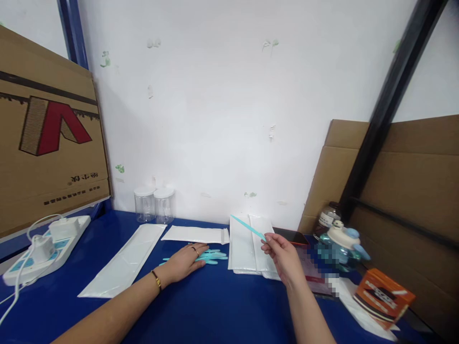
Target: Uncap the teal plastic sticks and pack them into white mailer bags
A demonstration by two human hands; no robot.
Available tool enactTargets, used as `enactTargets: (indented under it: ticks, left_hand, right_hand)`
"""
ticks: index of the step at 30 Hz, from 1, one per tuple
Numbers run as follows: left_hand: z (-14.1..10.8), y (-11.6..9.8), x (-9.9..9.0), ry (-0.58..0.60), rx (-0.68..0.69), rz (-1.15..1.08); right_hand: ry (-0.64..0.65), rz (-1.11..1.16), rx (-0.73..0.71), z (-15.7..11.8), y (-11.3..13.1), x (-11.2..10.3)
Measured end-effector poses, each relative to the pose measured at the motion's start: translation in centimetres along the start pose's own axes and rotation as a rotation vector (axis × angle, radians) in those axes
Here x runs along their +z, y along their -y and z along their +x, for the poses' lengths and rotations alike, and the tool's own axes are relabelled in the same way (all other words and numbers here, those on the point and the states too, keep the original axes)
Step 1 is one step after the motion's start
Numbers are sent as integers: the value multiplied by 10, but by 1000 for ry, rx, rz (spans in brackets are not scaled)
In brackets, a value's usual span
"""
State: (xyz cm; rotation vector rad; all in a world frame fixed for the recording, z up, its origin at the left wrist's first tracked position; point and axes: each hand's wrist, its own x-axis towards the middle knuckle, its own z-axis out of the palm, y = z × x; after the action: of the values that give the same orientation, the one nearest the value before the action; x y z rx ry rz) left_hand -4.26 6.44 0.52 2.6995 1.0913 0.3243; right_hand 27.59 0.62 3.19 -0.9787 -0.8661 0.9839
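Note:
My right hand (pixel 281 254) pinches one end of a slim turquoise plastic stick (pixel 247 226) between thumb and fingers. The stick points up and to the left, over white padded envelopes (pixel 240 253); its exact kind is not clear. My left hand (pixel 188 262), with a ring and a gold bracelet, lies flat with fingers stretched out over a small heap of similar turquoise sticks (pixel 217 256). Part of the heap is hidden beneath that hand. Just behind it is a narrow white envelope (pixel 195 234), and a longer white envelope (pixel 124 263) lies to its left.
Two clear lidded jars (pixel 164 205) stand against the wall. A power strip (pixel 50 248) with chargers sits at left below a large carton (pixel 50 134). At right are a dark phone (pixel 290 236), a teal bottle (pixel 340 248), a brown bottle (pixel 327 220) and an orange box (pixel 384 297).

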Motion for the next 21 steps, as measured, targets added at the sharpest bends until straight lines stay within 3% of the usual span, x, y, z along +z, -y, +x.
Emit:
enactTargets:
  ticks: [4, 8, 13, 15, 16, 21]
  left_hand:
    - [21, 1, 1, 9, 52, -5]
    - [26, -3, 1, -40, 41, 5]
    - [17, -22, -22, -349, -116, -71]
    - [15, -35, -29, -400, -145, -142]
    - [14, -42, -30, -356, -126, -176]
    - [12, -63, -13, 98, -23, -374]
  right_hand:
    - [20, 15, 26, -1, -1, 3]
    - [88, 4, 50, -4, -1, 7]
    - [288, -121, 107, -15, -5, 23]
    - [358, -183, 134, -20, -14, 33]
    - [385, -205, 146, -23, -19, 38]
    - [501, -252, 213, -31, -40, 55]
